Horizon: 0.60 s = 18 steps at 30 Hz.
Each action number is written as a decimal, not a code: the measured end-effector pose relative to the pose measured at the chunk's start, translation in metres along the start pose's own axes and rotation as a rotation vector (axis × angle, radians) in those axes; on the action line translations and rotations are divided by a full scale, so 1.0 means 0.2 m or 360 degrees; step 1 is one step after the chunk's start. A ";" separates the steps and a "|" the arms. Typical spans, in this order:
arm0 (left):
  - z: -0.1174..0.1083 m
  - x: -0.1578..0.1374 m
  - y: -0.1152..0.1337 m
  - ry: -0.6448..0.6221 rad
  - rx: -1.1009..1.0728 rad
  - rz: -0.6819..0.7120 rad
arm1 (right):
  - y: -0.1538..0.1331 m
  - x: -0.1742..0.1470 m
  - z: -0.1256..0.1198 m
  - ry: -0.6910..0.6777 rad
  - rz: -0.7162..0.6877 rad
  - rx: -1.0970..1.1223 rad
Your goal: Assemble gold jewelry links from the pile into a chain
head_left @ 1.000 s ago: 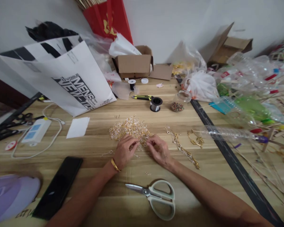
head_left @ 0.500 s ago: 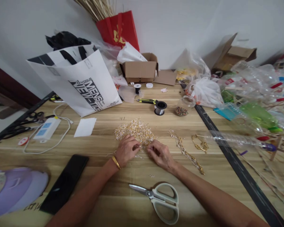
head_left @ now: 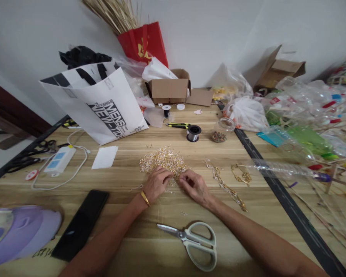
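A heap of small gold and silver beads point(head_left: 163, 158) lies on the wooden table, and both hands work at its near edge. My left hand point(head_left: 158, 182), with a gold bangle point(head_left: 145, 198) on its wrist, has thumb and fingers pinched together; what sits between them is too small to make out. My right hand point(head_left: 194, 186) is close by on the right, its fingertips also pinched at the heap's edge, their contents hidden. A few loose beads point(head_left: 183, 213) lie nearer me. White-handled scissors point(head_left: 194, 242) rest partly open below the hands.
Gold and silver chains point(head_left: 223, 182) lie to the right. Behind the heap stand a wire spool point(head_left: 193, 133) and a jar of beads point(head_left: 219, 132). A black phone point(head_left: 80, 225) and a power strip point(head_left: 60, 161) are on the left; plastic bottles point(head_left: 305, 127) crowd the right.
My left hand's fingers have drawn closer together, narrowing the gap by the thumb. My right hand stays pinched in nearly the same place. The whole view has shifted slightly.
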<state>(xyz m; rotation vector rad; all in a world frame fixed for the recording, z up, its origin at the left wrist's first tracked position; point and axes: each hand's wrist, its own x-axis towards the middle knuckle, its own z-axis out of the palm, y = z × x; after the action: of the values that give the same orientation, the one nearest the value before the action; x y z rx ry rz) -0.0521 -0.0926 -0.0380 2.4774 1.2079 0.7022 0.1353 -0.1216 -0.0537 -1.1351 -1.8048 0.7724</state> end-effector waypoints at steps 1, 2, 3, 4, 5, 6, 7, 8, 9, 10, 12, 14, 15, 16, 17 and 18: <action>0.00 0.00 0.00 0.0025 -0.0030 -0.0027 | 0.00 0.00 0.00 0.0008 0.0018 0.0020; -0.01 0.00 0.00 0.0046 -0.0044 -0.0049 | 0.00 0.00 0.00 0.0016 0.0044 0.0044; -0.01 0.00 -0.01 0.0057 -0.0045 -0.0061 | 0.00 0.00 0.00 0.0024 0.0076 0.0070; -0.01 0.00 -0.01 0.0063 -0.0036 -0.0063 | 0.00 0.01 0.00 0.0034 0.0109 0.0097; -0.01 0.00 -0.01 0.0062 -0.0021 -0.0055 | 0.00 0.01 0.00 0.0044 0.0140 0.0121; -0.01 0.00 -0.02 0.0054 -0.0001 -0.0038 | 0.01 0.01 0.00 0.0054 0.0167 0.0141; -0.01 0.00 -0.02 0.0043 0.0023 -0.0016 | 0.01 0.01 0.00 0.0063 0.0187 0.0156; -0.01 0.00 -0.02 0.0029 0.0050 0.0009 | 0.01 0.02 0.00 0.0070 0.0199 0.0165; -0.01 0.00 -0.02 0.0014 0.0078 0.0031 | 0.01 0.02 0.00 0.0075 0.0206 0.0171; 0.00 0.00 -0.02 -0.0001 0.0107 0.0049 | 0.02 0.02 0.00 0.0078 0.0209 0.0175; 0.00 0.00 -0.01 -0.0032 0.0168 0.0075 | 0.02 0.02 0.00 0.0075 0.0209 0.0178; 0.00 0.01 -0.01 -0.0056 0.0219 0.0075 | 0.02 0.02 0.00 0.0073 0.0205 0.0173; 0.00 0.01 0.00 -0.0069 0.0237 0.0073 | 0.02 0.02 0.00 0.0073 0.0203 0.0168; 0.00 0.01 0.00 -0.0082 0.0249 0.0069 | 0.02 0.02 0.00 0.0077 0.0201 0.0162; 0.00 0.01 0.00 -0.0091 0.0257 0.0062 | 0.02 0.02 0.00 0.0082 0.0199 0.0159; 0.00 0.01 0.00 -0.0095 0.0265 0.0054 | 0.02 0.02 0.00 0.0087 0.0199 0.0159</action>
<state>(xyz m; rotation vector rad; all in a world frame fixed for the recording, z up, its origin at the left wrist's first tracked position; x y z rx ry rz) -0.0515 -0.0919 -0.0367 2.6393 1.2522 0.5522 0.1360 -0.1166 -0.0553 -1.2002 -1.6436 0.8860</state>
